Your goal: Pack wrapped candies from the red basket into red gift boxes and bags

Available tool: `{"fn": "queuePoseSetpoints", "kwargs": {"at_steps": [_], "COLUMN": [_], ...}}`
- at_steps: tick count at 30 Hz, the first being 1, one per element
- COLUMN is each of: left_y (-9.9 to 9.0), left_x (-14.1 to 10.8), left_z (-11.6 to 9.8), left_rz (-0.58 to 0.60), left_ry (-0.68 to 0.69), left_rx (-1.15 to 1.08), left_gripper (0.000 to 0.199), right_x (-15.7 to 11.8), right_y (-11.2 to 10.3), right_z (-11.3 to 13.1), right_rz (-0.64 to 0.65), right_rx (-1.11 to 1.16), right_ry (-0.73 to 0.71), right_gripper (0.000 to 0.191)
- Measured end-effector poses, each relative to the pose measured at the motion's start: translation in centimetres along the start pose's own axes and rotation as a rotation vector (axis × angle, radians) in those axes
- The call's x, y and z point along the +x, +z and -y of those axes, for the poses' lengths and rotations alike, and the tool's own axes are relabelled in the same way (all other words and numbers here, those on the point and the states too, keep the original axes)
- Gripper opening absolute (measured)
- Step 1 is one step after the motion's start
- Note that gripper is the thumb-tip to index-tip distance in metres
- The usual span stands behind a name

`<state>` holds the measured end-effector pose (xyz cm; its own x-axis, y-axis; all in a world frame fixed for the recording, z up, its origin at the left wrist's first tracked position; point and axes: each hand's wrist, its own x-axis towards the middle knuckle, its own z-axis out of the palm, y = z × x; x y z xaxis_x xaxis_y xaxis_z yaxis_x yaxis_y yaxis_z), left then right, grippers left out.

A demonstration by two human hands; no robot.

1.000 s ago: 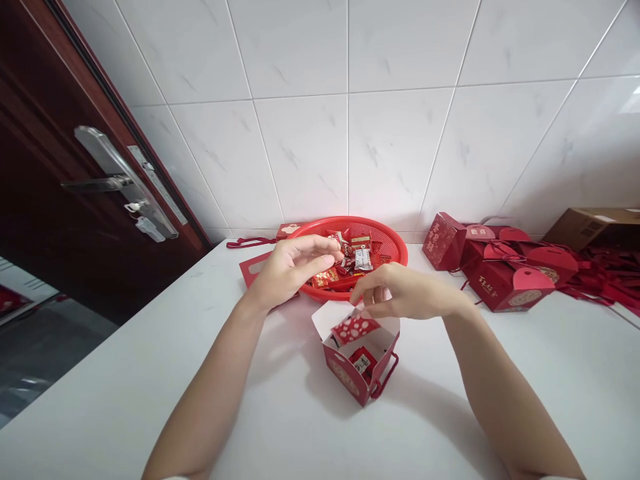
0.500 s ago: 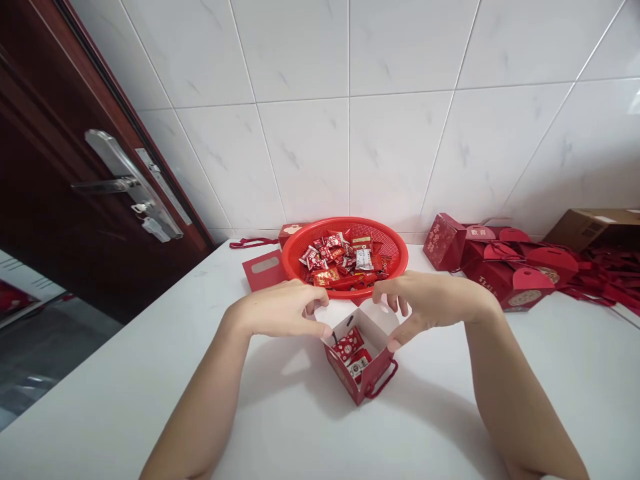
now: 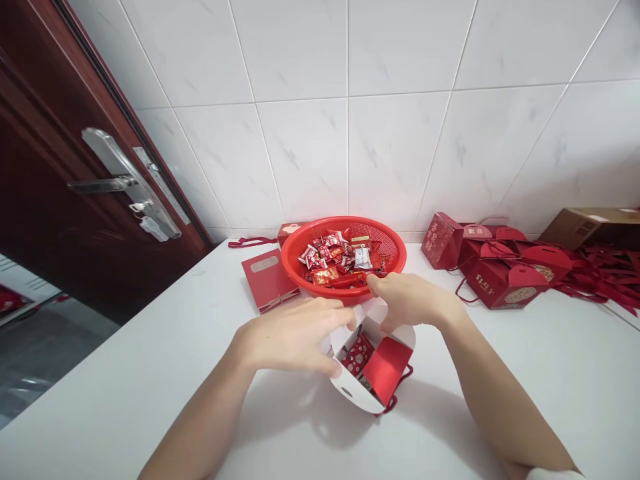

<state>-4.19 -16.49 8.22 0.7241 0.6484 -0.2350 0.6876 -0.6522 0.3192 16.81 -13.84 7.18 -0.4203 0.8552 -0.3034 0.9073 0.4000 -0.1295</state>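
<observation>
A small red paper candy box (image 3: 390, 363) with a white lining stands with its top flaps raised, in the middle of the white table. Inside it lie wrapped candies (image 3: 359, 353), partly covered by a red inner flap. My left hand (image 3: 295, 337) curls round the box's left side, its thumb against the white front flap. At the back right, my right hand (image 3: 415, 303) has its thumb and fingers about a white flap; some fingertips are hidden. A dark red cord handle (image 3: 404, 380) hangs on the box's right side.
Behind the box stands a red plastic basket (image 3: 395, 250) of wrapped candies. A flat red card piece (image 3: 270, 283) lies to its left. Several red candy boxes (image 3: 495, 280), a pile of red ribbons (image 3: 605, 273) and a brown carton (image 3: 580, 230) sit at the right. A door (image 3: 60, 133) is at the left.
Both hands have come onto the box. A white flap now folds out toward me and a red inner flap shows over the candies; the box has shifted slightly right.
</observation>
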Motion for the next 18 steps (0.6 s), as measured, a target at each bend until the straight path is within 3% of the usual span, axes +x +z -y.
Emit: {"fn": "queuePoseSetpoints", "kwargs": {"at_steps": [3,9,13,18], "left_y": [0.5,2.1,2.4,2.8], "left_x": [0.0,1.0,1.7,2.0], "left_z": [-0.9,-1.4,-1.6,-1.8], "left_rz": [0.07,0.035,0.059,-0.005], "left_ry": [0.099,0.282,0.24,0.24], "left_rx": [-0.04,-0.104,-0.053,-0.044], "left_gripper": [0.036,0.068,0.047,0.029], "right_x": [0.3,0.9,0.0,-2.2], "right_y": [0.2,0.3,-0.8,-2.1], "right_z": [0.2,-0.7,-2.5,-4.9], "right_rz": [0.02,0.057,0.125,0.096], "right_rx": [-0.03,0.013,0.212,0.363], "right_ry": [-0.04,-0.125,-0.192,-0.298], "right_gripper": [0.042,0.037,0.041,0.05]}}
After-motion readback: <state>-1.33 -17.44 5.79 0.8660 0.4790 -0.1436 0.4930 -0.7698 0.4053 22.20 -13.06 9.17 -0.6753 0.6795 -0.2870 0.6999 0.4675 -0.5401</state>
